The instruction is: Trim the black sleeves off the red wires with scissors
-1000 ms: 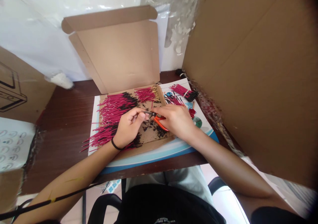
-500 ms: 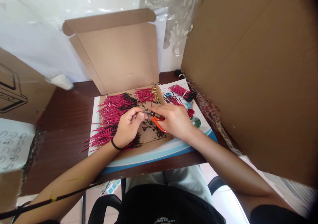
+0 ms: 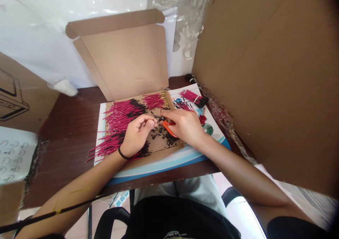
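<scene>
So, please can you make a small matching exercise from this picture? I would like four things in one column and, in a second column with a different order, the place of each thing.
Things:
1. orange-handled cutters
2. black wristband
3. bundle of red wires with black ends
4. cardboard box lid

Places:
A. on the left wrist
B. raised up behind the red wires
C. in the right hand
D. lying on the printed sheet

Right pairs: 1-C, 2-A, 3-D, 4-B.
</scene>
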The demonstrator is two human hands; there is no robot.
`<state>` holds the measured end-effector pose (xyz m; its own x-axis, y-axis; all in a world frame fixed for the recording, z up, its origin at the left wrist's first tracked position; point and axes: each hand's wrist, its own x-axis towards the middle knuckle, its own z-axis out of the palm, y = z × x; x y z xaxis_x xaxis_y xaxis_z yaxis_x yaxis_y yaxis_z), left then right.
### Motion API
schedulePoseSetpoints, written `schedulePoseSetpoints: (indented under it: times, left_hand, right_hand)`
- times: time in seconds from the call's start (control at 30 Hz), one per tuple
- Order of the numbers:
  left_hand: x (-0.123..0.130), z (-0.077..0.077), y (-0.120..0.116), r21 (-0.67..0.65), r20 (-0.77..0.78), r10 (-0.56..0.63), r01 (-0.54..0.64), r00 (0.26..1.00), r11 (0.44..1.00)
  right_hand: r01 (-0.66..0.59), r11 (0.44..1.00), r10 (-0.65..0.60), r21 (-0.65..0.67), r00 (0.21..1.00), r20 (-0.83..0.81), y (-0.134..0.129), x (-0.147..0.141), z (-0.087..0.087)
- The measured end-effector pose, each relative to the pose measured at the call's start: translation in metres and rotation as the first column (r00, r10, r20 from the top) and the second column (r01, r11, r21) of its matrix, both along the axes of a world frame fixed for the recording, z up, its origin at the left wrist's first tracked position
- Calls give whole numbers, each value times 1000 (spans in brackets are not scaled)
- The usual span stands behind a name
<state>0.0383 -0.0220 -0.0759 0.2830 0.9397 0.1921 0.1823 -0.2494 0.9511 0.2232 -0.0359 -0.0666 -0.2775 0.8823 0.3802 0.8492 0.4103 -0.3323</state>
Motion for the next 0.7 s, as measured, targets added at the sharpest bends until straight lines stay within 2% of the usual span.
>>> schedulePoseSetpoints:
  times: [0.23, 0.47, 0.7]
  left_hand:
    - [0, -6, 1, -40, 31, 31, -30, 999, 999]
    - [0, -3, 1, -58, 24, 41, -40, 999, 998]
    - [-1, -7, 3, -61, 21, -6, 7, 1000, 998]
  right_hand:
    - [-35, 998, 35, 43, 999, -8, -2, 0, 2]
    - [-88, 996, 88, 3, 996, 6, -1, 1, -1]
    - [-29, 999, 30, -20, 997, 72, 2, 2, -1]
